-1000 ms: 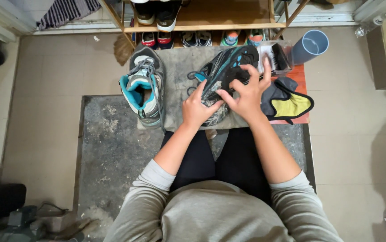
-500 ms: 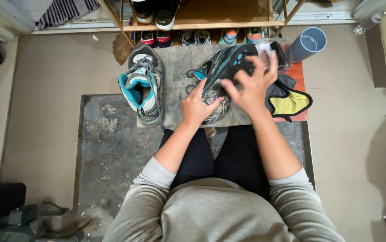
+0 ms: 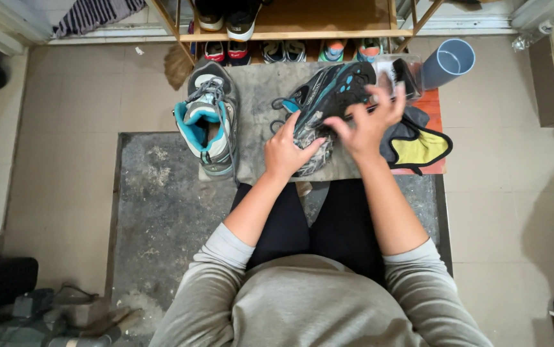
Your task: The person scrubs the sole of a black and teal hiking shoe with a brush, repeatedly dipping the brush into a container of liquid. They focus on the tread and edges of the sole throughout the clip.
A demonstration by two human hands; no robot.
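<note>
Dark shoe (image 3: 328,96) with teal sole patches lies sole-up on a grey cloth (image 3: 257,96) spread over a low stand, directly ahead of the seated person at 12 o'clock; toe points to 1 o'clock, heel toward the lap; a lace loop hangs off its 9 o'clock side.

Left hand (image 3: 284,153) clasps the heel end of the shoe, thumb up along the side, fingers wrapped underneath; right hand (image 3: 367,125) is spread, fingers splayed over the sole's middle; motion blur, so cannot tell whether it grips or only touches.

At 9 o'clock of the held shoe, near but apart, 1 matching shoe (image 3: 209,125) stands upright on the cloth edge, teal lining and grey laces showing; at 3 o'clock, just beside the right hand, a yellow-and-black mitt (image 3: 421,146) lies on the stand's orange edge (image 3: 434,103); at 1 o'clock a clear tub (image 3: 402,74), then a pale blue cup (image 3: 450,61) on the floor.

At 12 o'clock, beyond the stand, a wooden rack (image 3: 302,32) holds several pairs of shoes; a grey mat (image 3: 154,212) lies under the person's legs.
</note>
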